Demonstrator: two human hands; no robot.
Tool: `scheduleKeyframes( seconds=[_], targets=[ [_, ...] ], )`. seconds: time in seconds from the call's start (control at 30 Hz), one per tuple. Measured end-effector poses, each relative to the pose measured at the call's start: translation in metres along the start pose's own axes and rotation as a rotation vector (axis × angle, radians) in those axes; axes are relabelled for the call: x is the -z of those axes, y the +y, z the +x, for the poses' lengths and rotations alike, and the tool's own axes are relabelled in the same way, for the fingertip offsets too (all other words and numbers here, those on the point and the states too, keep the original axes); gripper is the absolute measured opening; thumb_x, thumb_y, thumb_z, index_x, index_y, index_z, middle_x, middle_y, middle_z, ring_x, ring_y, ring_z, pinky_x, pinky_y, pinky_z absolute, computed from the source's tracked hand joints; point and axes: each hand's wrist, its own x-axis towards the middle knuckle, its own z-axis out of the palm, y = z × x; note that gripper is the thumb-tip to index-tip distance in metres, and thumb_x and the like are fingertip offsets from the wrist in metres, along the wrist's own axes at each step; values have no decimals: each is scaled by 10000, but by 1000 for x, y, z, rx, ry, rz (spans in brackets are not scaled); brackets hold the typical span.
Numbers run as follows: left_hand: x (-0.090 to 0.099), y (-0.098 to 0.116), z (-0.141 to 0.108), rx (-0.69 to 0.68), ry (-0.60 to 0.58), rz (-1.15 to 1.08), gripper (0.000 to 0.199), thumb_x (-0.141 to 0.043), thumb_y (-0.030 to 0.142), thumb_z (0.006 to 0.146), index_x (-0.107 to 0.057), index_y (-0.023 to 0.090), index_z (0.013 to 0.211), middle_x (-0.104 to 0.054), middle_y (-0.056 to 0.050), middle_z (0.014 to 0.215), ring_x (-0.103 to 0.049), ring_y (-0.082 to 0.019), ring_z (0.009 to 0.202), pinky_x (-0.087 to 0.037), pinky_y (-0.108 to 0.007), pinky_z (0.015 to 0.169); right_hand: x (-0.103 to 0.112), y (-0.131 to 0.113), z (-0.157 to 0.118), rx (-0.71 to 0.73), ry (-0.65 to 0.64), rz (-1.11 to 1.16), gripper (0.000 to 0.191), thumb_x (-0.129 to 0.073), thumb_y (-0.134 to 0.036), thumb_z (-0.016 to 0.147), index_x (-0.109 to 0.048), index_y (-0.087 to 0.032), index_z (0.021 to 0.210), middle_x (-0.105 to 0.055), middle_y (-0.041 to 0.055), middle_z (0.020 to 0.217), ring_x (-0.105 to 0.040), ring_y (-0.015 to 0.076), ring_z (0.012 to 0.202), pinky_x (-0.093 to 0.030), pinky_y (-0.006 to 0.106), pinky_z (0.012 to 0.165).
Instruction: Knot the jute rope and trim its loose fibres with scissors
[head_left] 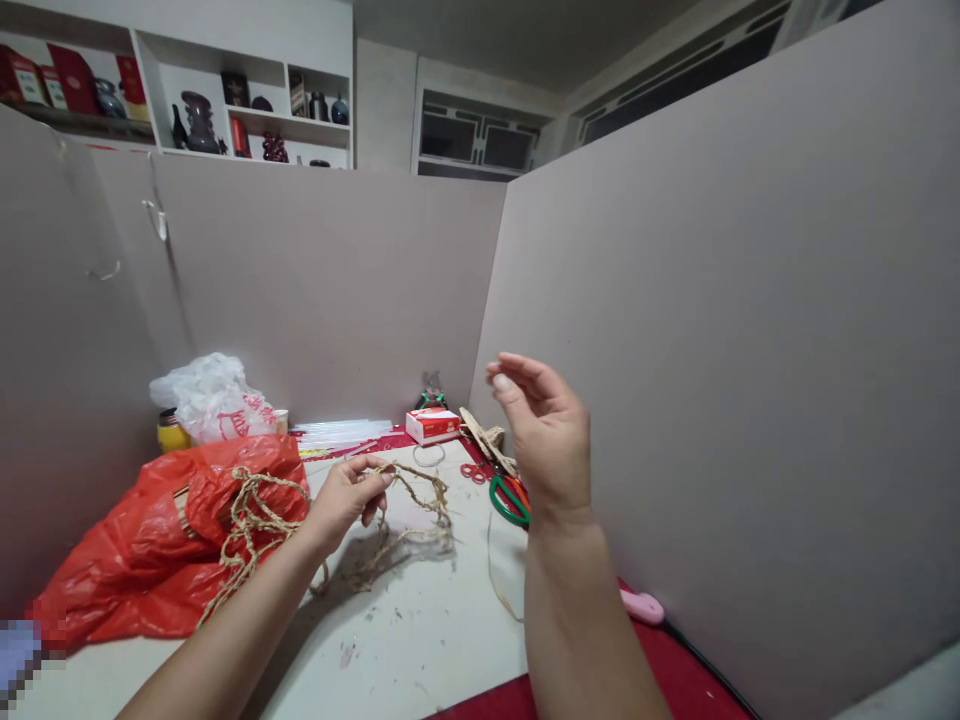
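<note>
While left fingers (373,487) hold twine (438,490), white tabletop (427,650); grey partitions (322,290), shelves (319,128)

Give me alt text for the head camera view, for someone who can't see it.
A person's left hand pinches a straw-coloured cord above a white work surface, while the right hand is raised, partly curled. To the left, more cord lies against a red plastic bag.
</note>
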Motion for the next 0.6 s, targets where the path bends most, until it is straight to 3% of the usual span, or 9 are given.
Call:
scheduleKeyframes(
  seconds=[0.1, 0.2, 0.3, 0.37, 0.5, 0.6],
  targets=[
    [-3, 4, -3, -34, -29, 30, 274, -684, 356, 724, -571, 158, 875, -552, 44, 492, -389, -51, 354, -286, -173, 369, -11, -9, -10, -23, -392, -47, 237, -603, -333, 821, -672, -247, 1030, -691, 50, 1027, -632, 174, 956, -484, 336, 866],
    [-7, 13, -9, -82, -16, 15, 290, -694, 344, 718, -505, 190, 875, -534, 70, 494, -392, -56, 371, -301, -172, 384, -24, -2, -18, -49, -723, -190, 295, -640, -332, 784, -678, -221, 1055, -680, 77, 1072, -623, 198, 973, -477, 343, 850],
    [-5, 22, -13, -122, 18, -19, 311, -702, 348, 710, -451, 208, 828, -518, 83, 505, -383, -51, 378, -283, -167, 392, -33, 11, -21, -80, -992, -245, 229, -591, -323, 818, -696, -183, 967, -701, 56, 873, -624, 165, 782, -477, 277, 690],
    [-1, 26, -14, -143, 34, -22, 279, -699, 333, 711, -475, 199, 809, -540, 65, 551, -406, -53, 405, -303, -174, 416, -35, 16, -21, -70, -1043, -274, 214, -537, -304, 851, -699, -165, 855, -674, 30, 742, -581, 138, 680, -435, 243, 611],
    [7, 32, -13, -193, 100, 12, 194, -693, 310, 705, -604, 174, 811, -592, 1, 742, -538, -109, 640, -444, -225, 582, -35, 17, -20, -43, -936, -253, 207, -544, -303, 842, -688, -157, 817, -647, 16, 727, -531, 122, 664, -391, 229, 598],
    [10, 36, -13, -286, 221, 120, 195, -706, 306, 696, -613, 186, 819, -595, -14, 839, -556, -142, 789, -462, -253, 709, -35, 16, -20, -61, -877, -267, 213, -554, -317, 830, -694, -161, 791, -605, -5, 652, -477, 107, 599, -346, 222, 548]
  ],
)
